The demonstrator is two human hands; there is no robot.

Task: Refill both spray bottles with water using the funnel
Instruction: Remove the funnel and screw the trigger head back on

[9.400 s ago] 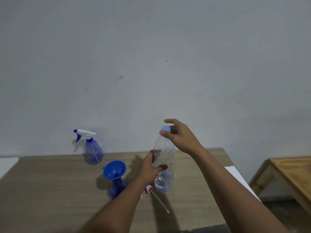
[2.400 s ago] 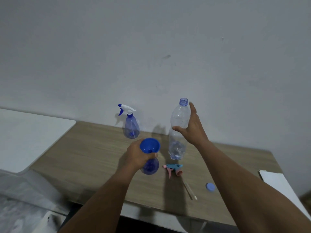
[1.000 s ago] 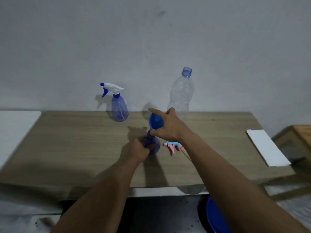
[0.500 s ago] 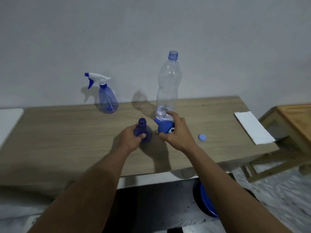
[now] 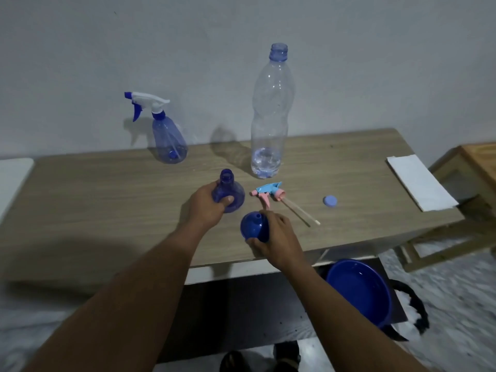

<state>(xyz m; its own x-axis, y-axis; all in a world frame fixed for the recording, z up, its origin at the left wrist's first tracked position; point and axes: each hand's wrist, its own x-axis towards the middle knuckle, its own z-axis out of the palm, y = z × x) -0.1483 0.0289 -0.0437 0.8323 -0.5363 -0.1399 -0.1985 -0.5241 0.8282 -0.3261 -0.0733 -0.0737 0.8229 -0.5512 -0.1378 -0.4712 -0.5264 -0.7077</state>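
Funnel (image 5: 253,229) mouth behind right fingers (image 5: 277,220)

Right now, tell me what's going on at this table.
The left hand grips the uncapped spray bottle on the table. The right hand holds the blue funnel, spout up, near the front edge, in no bottle. The water bottle stands open behind, nearly empty; its cap and the trigger head lie nearby. The second spray bottle, at the back, has its trigger on.

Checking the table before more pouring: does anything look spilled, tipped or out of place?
No spill shows. The pink-and-blue trigger head lies on its side beside the open spray bottle, and the right hand holds the funnel upside down, off the bottle.
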